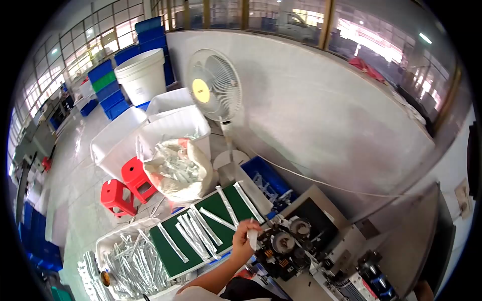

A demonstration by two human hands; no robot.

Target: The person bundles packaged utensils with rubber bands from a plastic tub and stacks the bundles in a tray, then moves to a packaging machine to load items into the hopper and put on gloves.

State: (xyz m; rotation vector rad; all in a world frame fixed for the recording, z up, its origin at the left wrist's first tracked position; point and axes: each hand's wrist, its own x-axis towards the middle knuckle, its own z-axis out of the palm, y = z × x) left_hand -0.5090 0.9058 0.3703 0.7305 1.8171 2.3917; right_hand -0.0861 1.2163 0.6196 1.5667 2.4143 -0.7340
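Observation:
My left hand (243, 242) reaches in from the bottom, over the right end of a green board (165, 251). Its fingers are closed on a small white piece (252, 240), perhaps the end of a wrapper; its kind is unclear. Just right of the hand stands a black machine (283, 246) with round metal parts. On the board lie several long, thin parts in clear wrapping (193, 237), some side by side and some apart. My right hand does not show.
A white bin (103, 243) full of wrapped strips stands left of the board. Beyond are a full sack (201, 173), red stools (116, 195), white tubs (175, 118) and a standing fan (215, 85). A blue crate (261, 168) sits behind the machine.

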